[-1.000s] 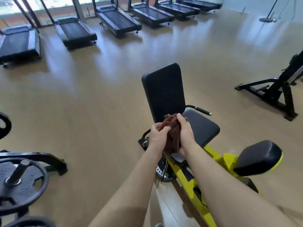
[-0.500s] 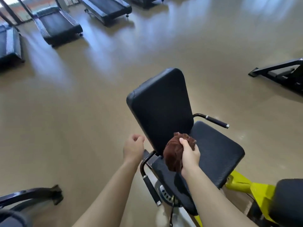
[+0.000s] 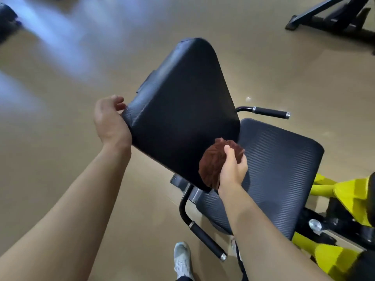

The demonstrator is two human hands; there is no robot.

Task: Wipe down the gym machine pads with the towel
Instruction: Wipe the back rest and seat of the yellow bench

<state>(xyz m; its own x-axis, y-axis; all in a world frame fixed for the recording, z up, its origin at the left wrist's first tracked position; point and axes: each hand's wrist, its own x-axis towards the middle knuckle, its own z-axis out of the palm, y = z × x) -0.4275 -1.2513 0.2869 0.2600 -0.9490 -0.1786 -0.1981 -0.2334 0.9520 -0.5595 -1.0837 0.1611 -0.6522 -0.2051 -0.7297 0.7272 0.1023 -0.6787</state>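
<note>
The black back pad [image 3: 180, 102] of a yellow-framed gym machine stands tilted in the middle of the view, with the ribbed black seat pad [image 3: 274, 169] below it to the right. My right hand [image 3: 232, 169] grips a bunched brown towel [image 3: 213, 163] and holds it against the lower edge of the back pad, above the seat. My left hand [image 3: 110, 120] grips the left edge of the back pad, its fingers curled round behind it.
Two black side handles [image 3: 269, 112] [image 3: 207, 242] stick out beside the seat. The yellow frame [image 3: 334, 254] runs off to the lower right. A black machine base [image 3: 334, 19] stands on the tan floor at the top right. My shoe [image 3: 182, 258] is at the bottom edge.
I have come closer to the seat. My left hand let go of the towel and took hold of the back pad's left edge. My right hand carried the towel onto the pad's lower part.
</note>
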